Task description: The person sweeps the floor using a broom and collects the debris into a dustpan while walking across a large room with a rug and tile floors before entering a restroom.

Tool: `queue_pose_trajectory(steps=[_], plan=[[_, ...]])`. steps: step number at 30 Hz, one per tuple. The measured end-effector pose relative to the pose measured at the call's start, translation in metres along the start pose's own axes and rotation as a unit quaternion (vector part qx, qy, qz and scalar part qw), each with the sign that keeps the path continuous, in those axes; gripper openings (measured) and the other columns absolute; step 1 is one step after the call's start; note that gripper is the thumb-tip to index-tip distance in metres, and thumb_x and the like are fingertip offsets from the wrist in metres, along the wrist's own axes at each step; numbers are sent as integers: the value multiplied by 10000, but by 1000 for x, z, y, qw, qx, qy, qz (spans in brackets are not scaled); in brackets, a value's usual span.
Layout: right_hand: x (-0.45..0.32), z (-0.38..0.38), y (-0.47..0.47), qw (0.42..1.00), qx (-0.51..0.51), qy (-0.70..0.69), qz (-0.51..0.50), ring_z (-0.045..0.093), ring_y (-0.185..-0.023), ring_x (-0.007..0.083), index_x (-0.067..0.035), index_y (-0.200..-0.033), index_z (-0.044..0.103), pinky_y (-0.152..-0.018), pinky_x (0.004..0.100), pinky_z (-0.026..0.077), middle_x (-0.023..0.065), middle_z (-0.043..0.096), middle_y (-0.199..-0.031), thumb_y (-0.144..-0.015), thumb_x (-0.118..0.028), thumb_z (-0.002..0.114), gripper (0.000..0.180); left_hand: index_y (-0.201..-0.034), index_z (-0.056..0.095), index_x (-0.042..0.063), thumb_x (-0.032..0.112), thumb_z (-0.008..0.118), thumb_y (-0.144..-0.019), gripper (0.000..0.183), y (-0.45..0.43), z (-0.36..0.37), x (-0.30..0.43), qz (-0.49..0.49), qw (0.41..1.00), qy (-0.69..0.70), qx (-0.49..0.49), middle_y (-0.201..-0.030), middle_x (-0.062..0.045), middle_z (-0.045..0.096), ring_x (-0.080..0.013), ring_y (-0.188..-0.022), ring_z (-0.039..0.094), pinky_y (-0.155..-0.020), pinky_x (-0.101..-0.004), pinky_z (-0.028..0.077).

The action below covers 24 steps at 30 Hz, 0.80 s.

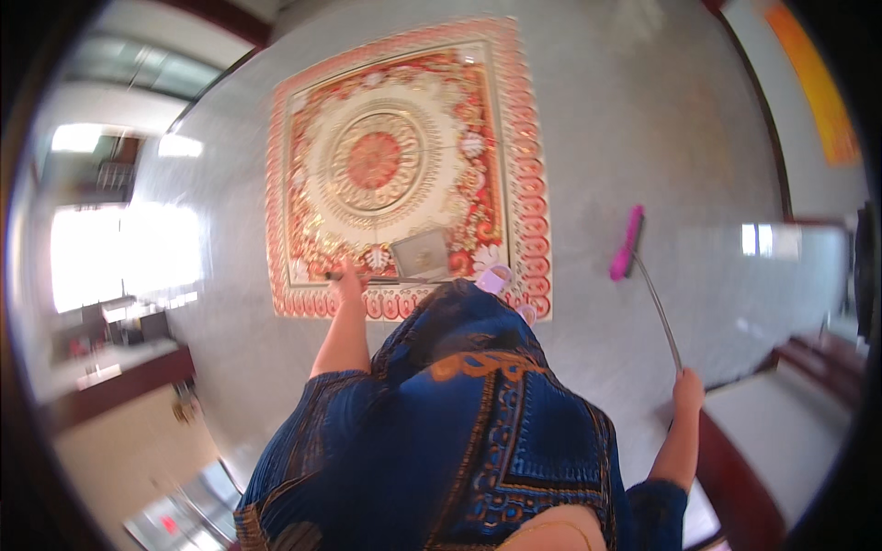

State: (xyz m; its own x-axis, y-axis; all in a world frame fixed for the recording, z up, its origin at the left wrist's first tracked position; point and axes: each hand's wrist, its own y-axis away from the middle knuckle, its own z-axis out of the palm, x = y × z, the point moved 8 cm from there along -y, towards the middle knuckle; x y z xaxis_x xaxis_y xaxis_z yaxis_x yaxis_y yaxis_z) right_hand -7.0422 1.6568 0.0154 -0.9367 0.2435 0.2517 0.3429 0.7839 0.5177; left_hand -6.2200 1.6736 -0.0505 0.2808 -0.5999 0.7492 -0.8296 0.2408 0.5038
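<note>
A long-handled dustpan (422, 253) hangs or rests over the decorated floor panel, its handle gripped in my left hand (348, 279). The pan looks grey; whether it touches the floor I cannot tell. Out to my right, my right hand (689, 391) is closed around the metal stick of a broom (628, 244). The broom's head is bright pink with dark bristles, over the grey floor, well apart from the dustpan. My feet show in lilac slippers (495, 279) at the panel's near right corner, partly hidden by my blue patterned clothing (441, 427).
A red and cream tile panel with a round medallion (375, 162) is set in the shiny grey floor (620, 138). A desk (124, 375) with objects on it stands at left. At right is a dark red wooden piece of furniture (741, 475) with a pale top.
</note>
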Motion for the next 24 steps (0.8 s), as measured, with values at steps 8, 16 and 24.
queue_pose_trajectory(steps=[8,16,24], plan=[[-26,43,15,991,10,-99,-86,530,-863,422,-22,-920,507,-720,481,432,239,568,-901,-879,-251,411,252,-897,555,22,387,604,-782,386,16,-44,-19,-34,997,31,65,-748,-47,607,-115,-454,539,-365,-206,384],[-57,47,14,980,-69,-42,-183,535,-853,411,-19,-920,512,-709,491,423,231,576,-896,-834,-241,444,247,-969,553,0,317,582,-811,355,20,-89,-59,-66,982,115,135,-772,-75,597,-140,-461,544,-366,-229,413],[-85,-31,4,980,-79,25,-182,541,-866,397,-51,-944,531,-729,486,422,199,587,-906,-825,-260,443,256,-869,534,26,339,540,-838,315,57,-144,-109,-71,968,133,201,-771,-59,592,-129,-485,562,-403,-231,415]])
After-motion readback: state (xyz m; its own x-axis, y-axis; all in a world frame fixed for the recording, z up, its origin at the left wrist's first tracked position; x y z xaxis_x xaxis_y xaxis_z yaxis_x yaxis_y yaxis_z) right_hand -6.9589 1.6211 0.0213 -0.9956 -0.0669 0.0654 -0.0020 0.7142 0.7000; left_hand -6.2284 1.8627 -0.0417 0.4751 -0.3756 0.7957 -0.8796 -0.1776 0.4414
